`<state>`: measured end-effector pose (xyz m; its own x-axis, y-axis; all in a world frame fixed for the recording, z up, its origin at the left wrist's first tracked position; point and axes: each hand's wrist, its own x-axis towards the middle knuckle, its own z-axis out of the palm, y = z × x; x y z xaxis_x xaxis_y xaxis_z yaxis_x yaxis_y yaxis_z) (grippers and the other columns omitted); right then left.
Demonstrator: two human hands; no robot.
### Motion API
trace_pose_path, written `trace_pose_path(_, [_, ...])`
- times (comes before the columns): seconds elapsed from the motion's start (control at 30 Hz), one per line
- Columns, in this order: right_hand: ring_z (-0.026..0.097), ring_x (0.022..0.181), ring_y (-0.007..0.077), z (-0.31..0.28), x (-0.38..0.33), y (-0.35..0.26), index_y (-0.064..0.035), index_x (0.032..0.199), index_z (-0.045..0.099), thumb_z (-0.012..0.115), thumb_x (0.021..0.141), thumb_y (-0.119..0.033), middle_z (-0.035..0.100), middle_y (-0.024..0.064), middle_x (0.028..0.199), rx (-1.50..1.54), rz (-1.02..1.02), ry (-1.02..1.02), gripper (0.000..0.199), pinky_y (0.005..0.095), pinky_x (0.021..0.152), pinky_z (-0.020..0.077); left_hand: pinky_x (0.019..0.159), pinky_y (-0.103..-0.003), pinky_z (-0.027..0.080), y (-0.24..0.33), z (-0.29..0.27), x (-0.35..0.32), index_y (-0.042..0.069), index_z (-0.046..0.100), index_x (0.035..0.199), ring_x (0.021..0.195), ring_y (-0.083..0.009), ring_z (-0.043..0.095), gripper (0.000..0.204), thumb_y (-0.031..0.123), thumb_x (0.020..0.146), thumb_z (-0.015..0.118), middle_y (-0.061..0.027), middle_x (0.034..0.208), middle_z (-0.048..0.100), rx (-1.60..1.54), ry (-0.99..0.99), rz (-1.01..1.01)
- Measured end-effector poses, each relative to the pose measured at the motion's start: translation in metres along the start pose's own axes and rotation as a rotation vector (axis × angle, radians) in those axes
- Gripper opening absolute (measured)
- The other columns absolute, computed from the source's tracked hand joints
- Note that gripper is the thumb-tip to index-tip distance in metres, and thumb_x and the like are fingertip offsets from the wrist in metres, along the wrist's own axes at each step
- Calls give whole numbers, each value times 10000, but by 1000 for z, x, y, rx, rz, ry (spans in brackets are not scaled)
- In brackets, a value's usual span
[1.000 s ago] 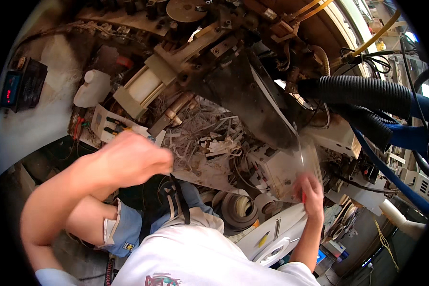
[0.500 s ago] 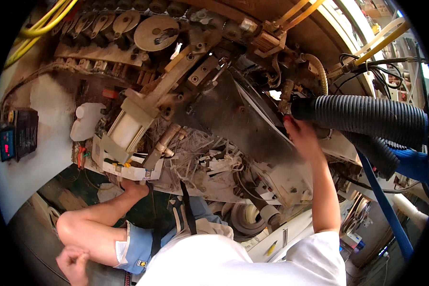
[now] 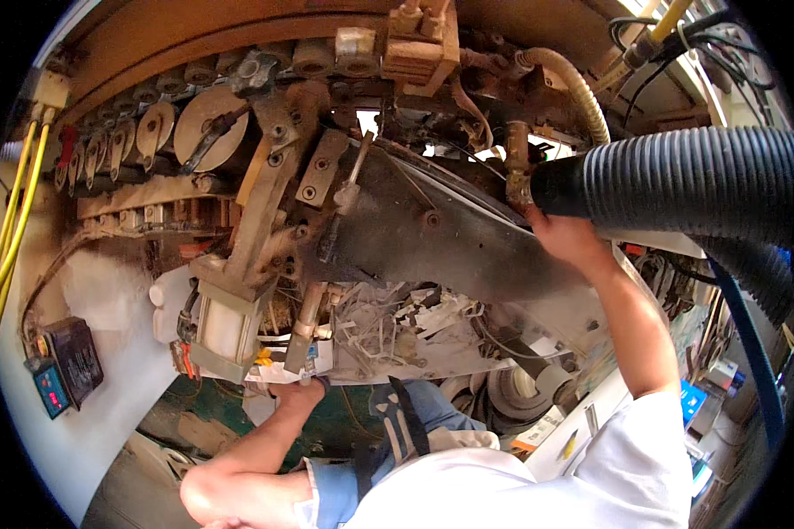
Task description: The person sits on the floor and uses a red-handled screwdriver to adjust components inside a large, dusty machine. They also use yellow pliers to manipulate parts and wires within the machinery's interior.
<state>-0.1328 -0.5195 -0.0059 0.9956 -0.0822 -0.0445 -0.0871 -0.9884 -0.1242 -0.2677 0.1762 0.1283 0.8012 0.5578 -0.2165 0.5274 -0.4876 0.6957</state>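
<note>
My right hand (image 3: pixel 566 236) reaches into the machine, just below the end of a ribbed black hose (image 3: pixel 692 176). Its fingertips are at the foot of a dusty brown metal fitting (image 3: pixel 518 163), by the edge of a dark metal plate (image 3: pixel 432 229). The fingers look closed, but what they hold, if anything, is hidden. Of my left hand (image 3: pixel 225 524) only a sliver shows at the lower edge, beside my bent knee; its fingers cannot be made out.
Paper-like scraps (image 3: pixel 423 313) litter the machine bed under the plate. A pneumatic cylinder (image 3: pixel 225 322) juts out at left, with a row of discs (image 3: pixel 210 128) behind. A small digital display box (image 3: pixel 51 388) is at far left. A blue strap (image 3: pixel 750 344) hangs at right.
My view has turned and shifted, so the machine appears lower and more leftward. My right hand stays by the fitting. My left hand has mostly dropped out of the picture.
</note>
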Motion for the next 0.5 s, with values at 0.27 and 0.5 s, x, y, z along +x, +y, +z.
trace_pose_path(0.27, [589,1216,450,20,12,-10,-105,1256,690,624,943,-338,647,222,1293,15,78,42,396,521,1080,435,908,-400,546,119,46,61,-54,700,1034,995,-279,673,264,208,1027,669,-153,1090,716,252,-309,529])
trace_pose_path(0.5, [670,963,385,16,5,-19,-5,1218,659,688,942,-208,703,206,1065,104,230,-31,343,441,880,515,897,-427,550,115,61,81,-30,722,986,1004,-337,686,183,150,986,694,-192,1048,732,489,-437,754])
